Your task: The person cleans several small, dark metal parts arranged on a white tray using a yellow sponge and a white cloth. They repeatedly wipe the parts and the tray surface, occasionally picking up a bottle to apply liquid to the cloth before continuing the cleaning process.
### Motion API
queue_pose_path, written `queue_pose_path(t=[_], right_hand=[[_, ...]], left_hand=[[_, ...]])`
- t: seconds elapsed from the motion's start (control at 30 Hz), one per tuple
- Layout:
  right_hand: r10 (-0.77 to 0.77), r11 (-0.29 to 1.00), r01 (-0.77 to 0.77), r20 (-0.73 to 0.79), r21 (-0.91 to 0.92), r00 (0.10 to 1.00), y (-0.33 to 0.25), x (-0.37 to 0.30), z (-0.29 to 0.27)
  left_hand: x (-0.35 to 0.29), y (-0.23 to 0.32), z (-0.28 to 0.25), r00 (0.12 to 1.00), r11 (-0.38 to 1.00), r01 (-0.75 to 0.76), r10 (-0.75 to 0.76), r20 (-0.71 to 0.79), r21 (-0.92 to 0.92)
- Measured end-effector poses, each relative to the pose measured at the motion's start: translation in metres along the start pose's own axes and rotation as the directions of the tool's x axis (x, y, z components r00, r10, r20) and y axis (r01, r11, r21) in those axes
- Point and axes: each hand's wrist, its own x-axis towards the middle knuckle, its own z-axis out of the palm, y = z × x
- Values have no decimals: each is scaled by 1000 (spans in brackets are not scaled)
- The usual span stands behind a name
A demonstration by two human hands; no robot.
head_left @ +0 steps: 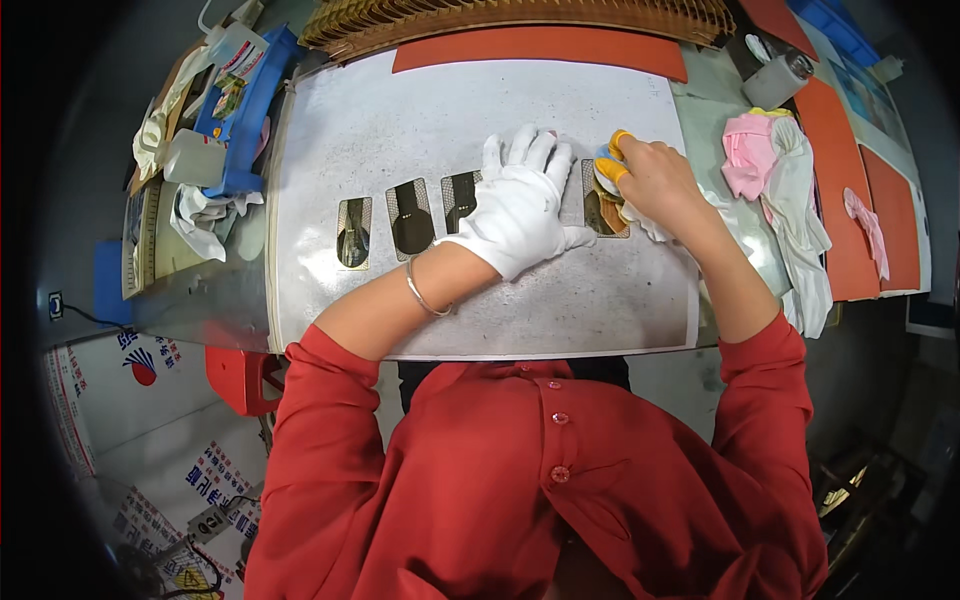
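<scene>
Four small dark rectangular plates, better said several, lie in a row on a white sheet (480,310). The leftmost plate (353,236) and its neighbour (410,216) show fully, with mesh-patterned edges and a dark shiny shape. My left hand (520,205), in a white glove, lies flat with fingers spread, partly covering a third plate (461,198). Yellow finger covers sit on the thumb and a finger of my right hand (655,180). These fingers pinch a crumpled white cloth (648,224) over the rightmost plate (603,212), whose upper part they hide.
A rack of brown slats (520,22) spans the far edge, behind an orange board (540,52). On the left stands a blue tray (235,130) with white bottles. At right are a translucent bottle (778,80), a pink cloth (748,155) and white gloves (797,200).
</scene>
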Motion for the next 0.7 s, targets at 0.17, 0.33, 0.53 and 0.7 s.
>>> queue_pose_path(t=[0.17,0.33,0.53,0.7], right_hand=[[55,998,-55,59,-1,997,-9,12,2],[123,992,-123,96,-6,988,-11,19,6],[139,990,-135,88,-45,986,-11,18,11],[146,987,-142,43,-71,988,-15,3,18]], left_hand=[[1,2,-3,1000,1000,-2,2,0,-3],[4,1,0,995,998,56,-59,83,35],[5,-7,10,1000,999,-19,19,-12,49],[8,-5,2,996,1000,3,-6,92,26]])
